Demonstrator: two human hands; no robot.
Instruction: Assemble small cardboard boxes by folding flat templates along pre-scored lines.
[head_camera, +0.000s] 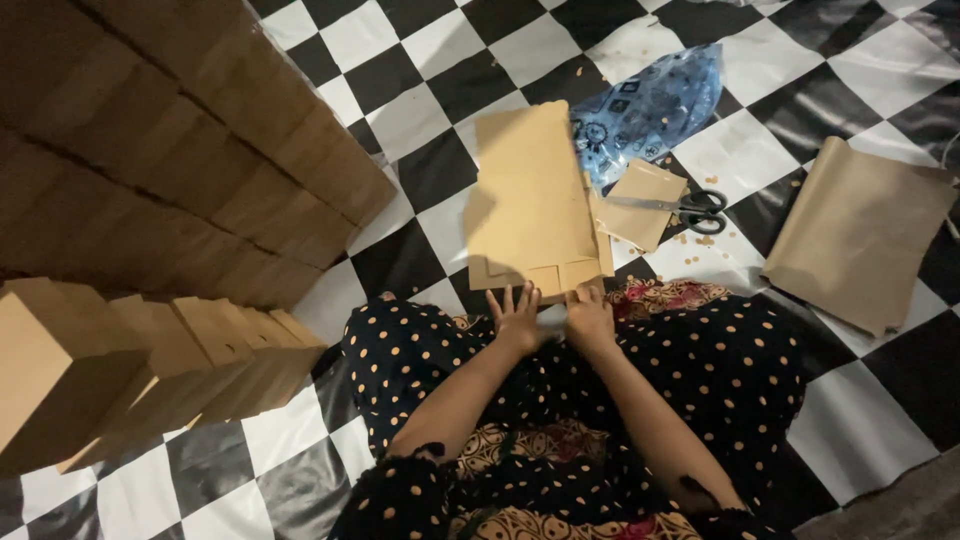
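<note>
This looks like a home floor turned into a small paper-bag workshop. A black-and-white checkered floor mat (420, 120) covers the ground. Stacks of finished brown paper bags (170, 160) pile up from nine to eleven o'clock, flat brown sheets (860, 230) lie at three o'clock, and scissors (690, 208) rest near one o'clock among paper scraps.
</note>
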